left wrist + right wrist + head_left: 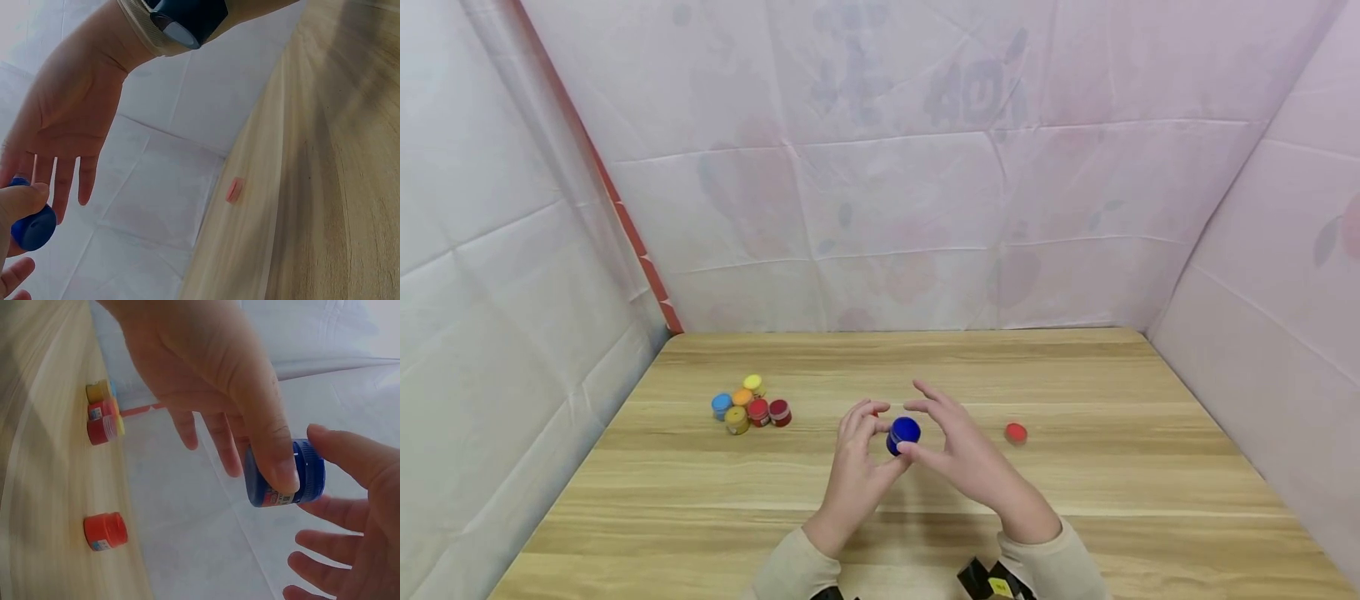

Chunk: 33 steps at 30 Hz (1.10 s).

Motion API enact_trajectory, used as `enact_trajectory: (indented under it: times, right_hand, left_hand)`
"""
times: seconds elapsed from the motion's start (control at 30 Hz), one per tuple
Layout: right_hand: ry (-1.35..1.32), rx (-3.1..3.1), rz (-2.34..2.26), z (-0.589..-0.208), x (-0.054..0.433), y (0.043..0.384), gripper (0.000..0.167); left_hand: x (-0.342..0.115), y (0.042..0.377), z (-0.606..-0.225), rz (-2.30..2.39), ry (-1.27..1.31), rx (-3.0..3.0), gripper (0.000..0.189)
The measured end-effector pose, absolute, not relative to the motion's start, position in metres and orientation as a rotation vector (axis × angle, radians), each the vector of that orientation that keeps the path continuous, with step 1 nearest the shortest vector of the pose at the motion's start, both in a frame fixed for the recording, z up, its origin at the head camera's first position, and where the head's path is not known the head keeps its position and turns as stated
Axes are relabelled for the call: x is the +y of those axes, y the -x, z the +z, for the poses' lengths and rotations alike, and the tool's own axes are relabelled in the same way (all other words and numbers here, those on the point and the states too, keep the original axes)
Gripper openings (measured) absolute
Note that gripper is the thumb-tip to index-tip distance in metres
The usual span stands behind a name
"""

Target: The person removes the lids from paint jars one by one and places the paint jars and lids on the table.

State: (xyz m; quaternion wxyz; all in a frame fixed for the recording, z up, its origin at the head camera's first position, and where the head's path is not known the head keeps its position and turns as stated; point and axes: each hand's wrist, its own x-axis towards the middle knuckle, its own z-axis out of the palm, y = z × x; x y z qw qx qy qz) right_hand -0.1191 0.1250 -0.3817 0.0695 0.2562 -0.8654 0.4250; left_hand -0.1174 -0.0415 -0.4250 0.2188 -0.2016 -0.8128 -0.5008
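Eight jars and one red lid (1016, 433) are in view: one blue jar (904, 434) up in the air, and seven more jars standing on the table (925, 358). Nearest me come my two beige sleeves (799, 567). My left hand (853, 468) is curled partway, pinching the blue jar's body with the thumb on one side and fingers on the other. My right hand (962, 454) is spread wide, long fingers apart, its thumb and forefinger at either side of the ribbed blue cap; whether both touch it I cannot tell. That cap sits on the jar, hiding what is inside.

Beyond my left fingers stands the open red jar (103, 532), its neck bare; I cannot see into it. The red lid lies well off to its right, flat on the wood.

Farther left, six jars huddle close together: the gold jar (737, 421) nearest, then the bright red jar (758, 412), the dark red jar (780, 413), the light blue jar (722, 407), the orange jar (742, 397), and the yellow jar (753, 384) farthest. Behind everything hangs one creased pale cloth (895, 200).
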Motion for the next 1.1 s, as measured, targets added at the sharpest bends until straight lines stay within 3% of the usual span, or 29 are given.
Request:
enact_trajectory:
  times: [0.23, 1.1]
  right_hand:
    - [-0.733, -2.597, 1.230, -0.3829, 0.1251, 0.1198, 0.022]
    - [-0.866, -2.618, 1.359, -0.3822, 0.1222, 0.1182, 0.041]
  left_hand:
    - [-0.0408, 0.1170, -0.4245, -1.372, 0.569, -2.255, 0.027]
    - [-0.0431, 0.1173, -0.4265, -1.385, 0.595, -2.257, 0.027]
